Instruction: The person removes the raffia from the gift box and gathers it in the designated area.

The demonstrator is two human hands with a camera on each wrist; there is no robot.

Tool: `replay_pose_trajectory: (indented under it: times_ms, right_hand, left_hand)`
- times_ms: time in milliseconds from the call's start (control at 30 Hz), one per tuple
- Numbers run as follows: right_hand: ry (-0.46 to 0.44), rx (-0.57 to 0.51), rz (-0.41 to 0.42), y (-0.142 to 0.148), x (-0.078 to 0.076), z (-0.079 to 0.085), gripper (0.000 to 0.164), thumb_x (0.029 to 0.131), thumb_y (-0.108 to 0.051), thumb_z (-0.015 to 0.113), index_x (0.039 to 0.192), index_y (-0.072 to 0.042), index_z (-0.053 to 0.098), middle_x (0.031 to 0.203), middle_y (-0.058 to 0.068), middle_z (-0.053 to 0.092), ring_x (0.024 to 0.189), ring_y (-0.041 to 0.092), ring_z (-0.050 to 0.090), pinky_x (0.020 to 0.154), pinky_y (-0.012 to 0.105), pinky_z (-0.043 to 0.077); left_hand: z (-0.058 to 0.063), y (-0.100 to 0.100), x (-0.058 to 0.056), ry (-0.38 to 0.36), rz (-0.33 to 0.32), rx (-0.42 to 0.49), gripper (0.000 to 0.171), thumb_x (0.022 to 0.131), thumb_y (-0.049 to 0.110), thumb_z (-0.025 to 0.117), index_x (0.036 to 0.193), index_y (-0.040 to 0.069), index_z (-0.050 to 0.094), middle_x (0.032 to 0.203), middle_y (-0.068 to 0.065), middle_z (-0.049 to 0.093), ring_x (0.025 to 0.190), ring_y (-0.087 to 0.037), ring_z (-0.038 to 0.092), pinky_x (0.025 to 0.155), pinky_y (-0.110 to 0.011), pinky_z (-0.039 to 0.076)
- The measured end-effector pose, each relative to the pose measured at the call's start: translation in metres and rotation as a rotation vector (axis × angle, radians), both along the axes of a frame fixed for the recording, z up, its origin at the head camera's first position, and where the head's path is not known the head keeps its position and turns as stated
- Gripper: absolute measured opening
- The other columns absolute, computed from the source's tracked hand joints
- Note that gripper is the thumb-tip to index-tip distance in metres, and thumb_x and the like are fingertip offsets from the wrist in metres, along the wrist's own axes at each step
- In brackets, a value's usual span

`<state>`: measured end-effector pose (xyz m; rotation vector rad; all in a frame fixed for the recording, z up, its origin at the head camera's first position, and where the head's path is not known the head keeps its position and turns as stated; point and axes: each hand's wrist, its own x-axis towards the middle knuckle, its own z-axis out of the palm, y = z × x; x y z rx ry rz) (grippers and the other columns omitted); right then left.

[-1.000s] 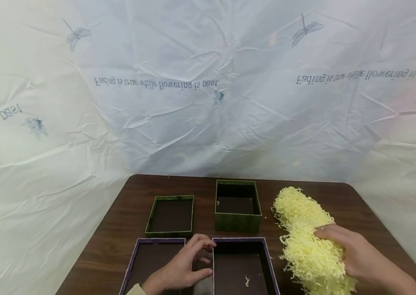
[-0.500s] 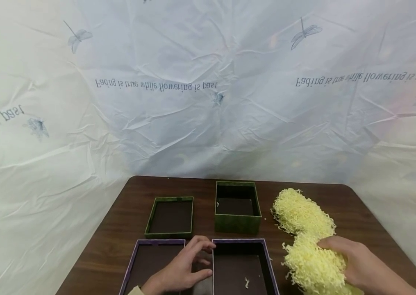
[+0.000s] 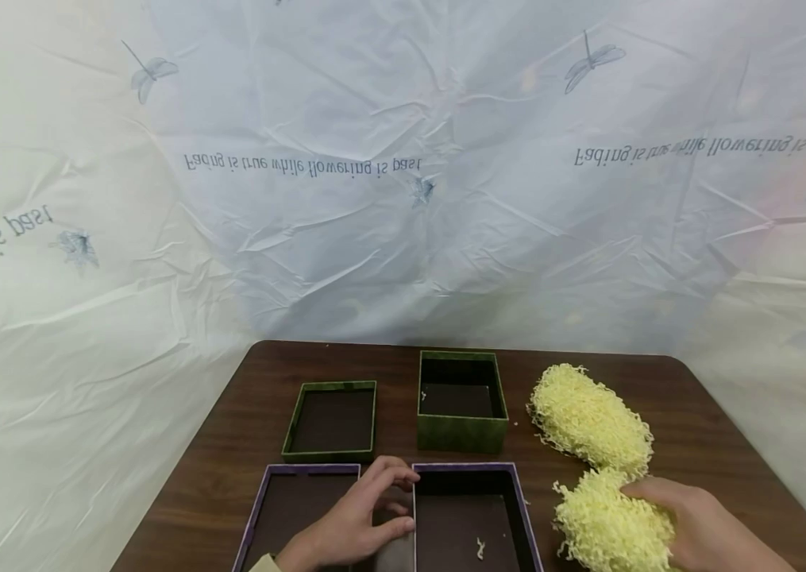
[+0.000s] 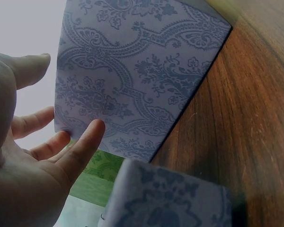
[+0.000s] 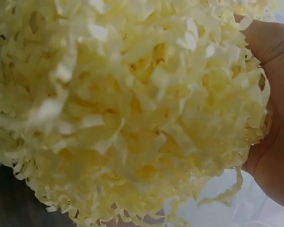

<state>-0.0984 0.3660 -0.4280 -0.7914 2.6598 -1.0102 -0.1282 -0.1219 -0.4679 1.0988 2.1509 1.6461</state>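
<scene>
My right hand (image 3: 703, 524) grips a fluffy clump of pale yellow shredded paper (image 3: 610, 520) at the table's right front. Most of its fingers are hidden behind the paper; the right wrist view is mostly filled by the shreds (image 5: 132, 104). Just behind this clump lies a second pile of shredded paper (image 3: 588, 417). Between the purple-rimmed box (image 3: 465, 467) and the purple-rimmed lid (image 3: 310, 469) my left hand (image 3: 360, 516) is held with relaxed fingers, its fingertips right at the box's left edge. In the left wrist view, the fingers lie against the box's patterned side (image 4: 132, 71).
A green box (image 3: 461, 433) stands at the back middle, with a shallow green lid (image 3: 329, 457) to its left. One curled paper shred (image 3: 480, 548) lies inside the purple-rimmed box. A printed white sheet (image 3: 403, 238) hangs around the wood-grain table (image 3: 217, 469).
My right hand has drawn its clump a little toward the front, and the clump has separated more from the pile behind. The left hand has stayed in place.
</scene>
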Motion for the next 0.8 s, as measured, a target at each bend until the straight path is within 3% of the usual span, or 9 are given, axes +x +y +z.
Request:
replay_pose_trajectory:
  times_ms: [67, 133, 167, 200, 300, 333, 400, 500, 800]
  right_hand:
    - [-0.14, -0.081, -0.01, 0.001, 0.0, -0.002, 0.07, 0.069, 0.009, 0.073, 0.135, 0.003, 0.052, 0.126, -0.034, 0.048, 0.111, -0.025, 0.034, 0.076, 0.027, 0.059]
    - [-0.227, -0.114, -0.035, 0.002, 0.001, -0.003, 0.07, 0.077, -0.005, 0.079, 0.137, 0.01, 0.046, 0.132, -0.028, 0.048, 0.11, -0.027, 0.031, 0.074, 0.038, 0.06]
    - [-0.247, -0.116, -0.043, 0.003, 0.002, -0.003, 0.073, 0.078, -0.012, 0.081, 0.137, 0.012, 0.044, 0.136, -0.019, 0.05, 0.109, -0.027, 0.031, 0.073, 0.043, 0.06]
    - [-0.243, -0.097, -0.052, 0.004, 0.002, -0.004, 0.077, 0.077, -0.019, 0.083, 0.137, 0.012, 0.044, 0.137, -0.007, 0.053, 0.109, -0.027, 0.031, 0.072, 0.045, 0.059]
    - [-0.112, 0.043, -0.035, 0.008, 0.004, -0.005, 0.077, 0.074, -0.033, 0.084, 0.134, 0.003, 0.051, 0.13, 0.026, 0.055, 0.109, -0.024, 0.036, 0.073, 0.032, 0.059]
    - [-0.077, 0.07, -0.023, 0.009, 0.004, -0.006, 0.076, 0.073, -0.036, 0.084, 0.133, 0.0, 0.053, 0.127, 0.028, 0.055, 0.109, -0.023, 0.037, 0.073, 0.028, 0.059]
    - [-0.019, 0.108, -0.003, 0.011, 0.004, -0.007, 0.074, 0.072, -0.039, 0.084, 0.131, -0.004, 0.056, 0.124, 0.021, 0.059, 0.11, -0.021, 0.04, 0.071, 0.02, 0.055]
    - [0.01, 0.126, 0.013, 0.012, 0.003, -0.008, 0.071, 0.072, -0.042, 0.083, 0.129, -0.007, 0.058, 0.123, 0.015, 0.062, 0.109, -0.019, 0.042, 0.07, 0.018, 0.054]
    - [-0.085, 0.184, -0.042, 0.011, 0.005, -0.008, 0.077, 0.074, -0.043, 0.082, 0.131, 0.0, 0.054, 0.126, 0.031, 0.055, 0.107, -0.019, 0.041, 0.07, 0.021, 0.055]
  left_hand:
    - [0.0, 0.001, 0.0, 0.009, 0.004, 0.003, 0.045, 0.095, 0.017, 0.065, 0.134, 0.012, 0.045, 0.134, -0.01, 0.038, 0.117, -0.025, 0.052, 0.087, -0.029, 0.058]
    - [0.0, 0.001, 0.0, 0.011, 0.005, 0.008, 0.045, 0.094, 0.017, 0.066, 0.134, 0.015, 0.045, 0.134, -0.009, 0.038, 0.118, -0.022, 0.052, 0.087, -0.029, 0.058]
    - [-0.001, 0.001, 0.0, 0.011, 0.006, 0.008, 0.045, 0.094, 0.017, 0.066, 0.134, 0.017, 0.045, 0.134, -0.009, 0.038, 0.118, -0.02, 0.051, 0.088, -0.029, 0.058]
    - [-0.001, 0.002, 0.0, 0.014, 0.006, 0.01, 0.046, 0.094, 0.016, 0.066, 0.134, 0.017, 0.045, 0.134, -0.009, 0.038, 0.118, -0.019, 0.051, 0.087, -0.029, 0.058]
    - [-0.001, 0.002, 0.001, 0.02, 0.007, 0.013, 0.046, 0.093, 0.014, 0.067, 0.134, 0.017, 0.045, 0.134, -0.009, 0.038, 0.118, -0.018, 0.051, 0.087, -0.03, 0.058]
    - [-0.001, 0.001, 0.001, 0.019, 0.008, 0.014, 0.047, 0.093, 0.014, 0.067, 0.134, 0.017, 0.045, 0.134, -0.009, 0.038, 0.118, -0.019, 0.051, 0.087, -0.03, 0.058]
    - [-0.001, 0.001, 0.001, 0.018, 0.007, 0.016, 0.047, 0.093, 0.012, 0.067, 0.134, 0.017, 0.045, 0.134, -0.009, 0.038, 0.118, -0.022, 0.051, 0.087, -0.03, 0.058]
    - [-0.001, 0.001, 0.0, 0.015, 0.005, 0.014, 0.047, 0.092, 0.01, 0.067, 0.134, 0.016, 0.045, 0.135, -0.009, 0.037, 0.118, -0.025, 0.051, 0.087, -0.031, 0.058]
    - [-0.001, 0.001, 0.002, 0.034, 0.002, 0.017, 0.046, 0.093, 0.014, 0.067, 0.134, 0.017, 0.045, 0.134, -0.01, 0.038, 0.118, -0.024, 0.051, 0.087, -0.03, 0.058]
